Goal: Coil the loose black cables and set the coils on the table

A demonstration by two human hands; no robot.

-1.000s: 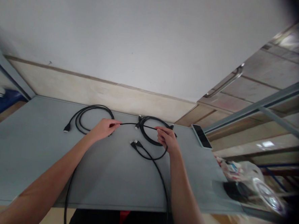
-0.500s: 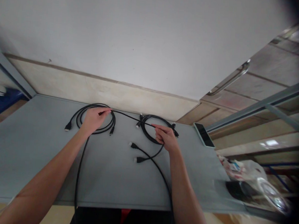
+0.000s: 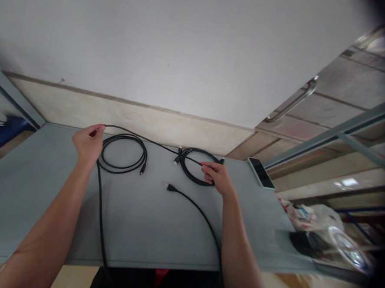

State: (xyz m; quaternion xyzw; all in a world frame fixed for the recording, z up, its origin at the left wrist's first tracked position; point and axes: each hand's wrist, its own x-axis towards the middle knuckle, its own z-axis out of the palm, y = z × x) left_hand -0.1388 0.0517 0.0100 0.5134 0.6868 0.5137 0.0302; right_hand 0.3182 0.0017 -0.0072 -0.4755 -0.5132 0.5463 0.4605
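Pinching the black cable (image 3: pixel 147 140), my left hand (image 3: pixel 88 144) has drawn it past the coil (image 3: pixel 123 155), right hand (image 3: pixel 217 179) gripping too

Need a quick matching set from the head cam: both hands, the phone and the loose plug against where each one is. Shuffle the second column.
Things:
1. left hand
2. right hand
3. smartphone
4. black plug

Places:
A. lying by the right edge of the table
B. pinching the black cable at the edge of the right coil
C. lying on the table below and between the two coils
D. holding the cable up beyond the left coil

Pairs: 1-D, 2-B, 3-A, 4-C
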